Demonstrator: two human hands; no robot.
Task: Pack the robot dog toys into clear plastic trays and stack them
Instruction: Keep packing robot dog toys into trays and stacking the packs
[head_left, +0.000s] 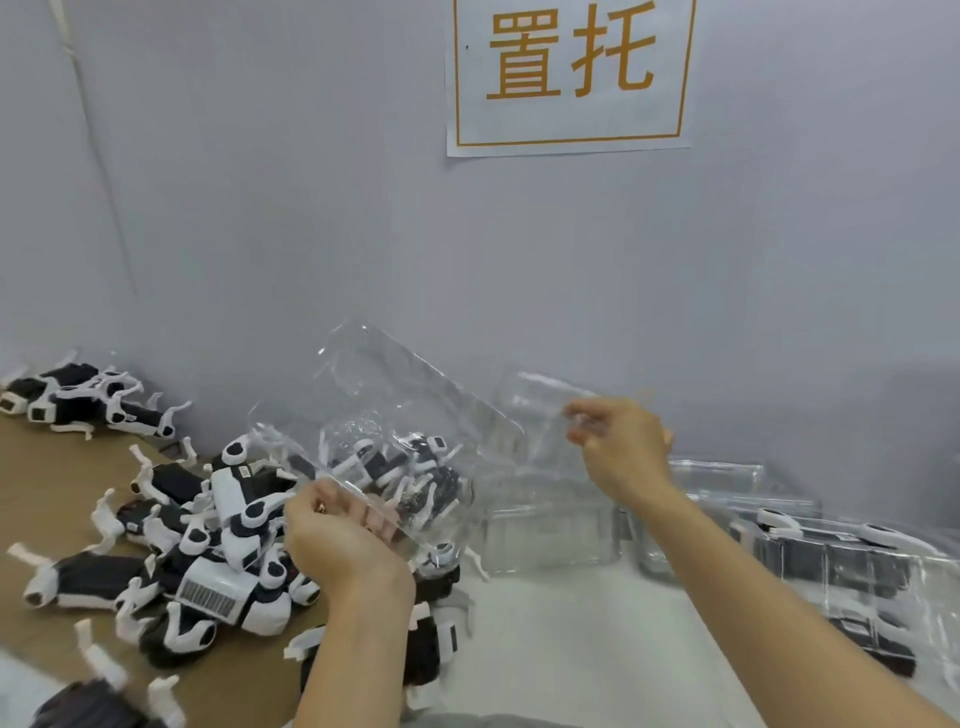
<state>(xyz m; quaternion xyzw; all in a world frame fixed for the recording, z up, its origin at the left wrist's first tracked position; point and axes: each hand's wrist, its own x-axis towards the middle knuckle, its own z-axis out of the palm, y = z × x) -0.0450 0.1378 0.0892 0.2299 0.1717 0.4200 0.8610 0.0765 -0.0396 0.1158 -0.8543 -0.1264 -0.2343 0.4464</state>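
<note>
Gripping one clear tray (384, 415) by its near edge, my left hand (332, 540) holds it tilted above the toy pile (197, 545), too tangled to count. My right hand (618, 447) pinches a second tray (540, 415). Right of the pile, packed trays (831, 566) hold dogs on the white table (571, 639), under a grey wall (260, 208).

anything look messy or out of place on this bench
Yes. The robot dog toys on the cardboard at left lie in a jumbled heap, tipped every way with legs sticking out. The left hand holds a clear tray tilted in the air; the right hand pinches another tray.
</note>
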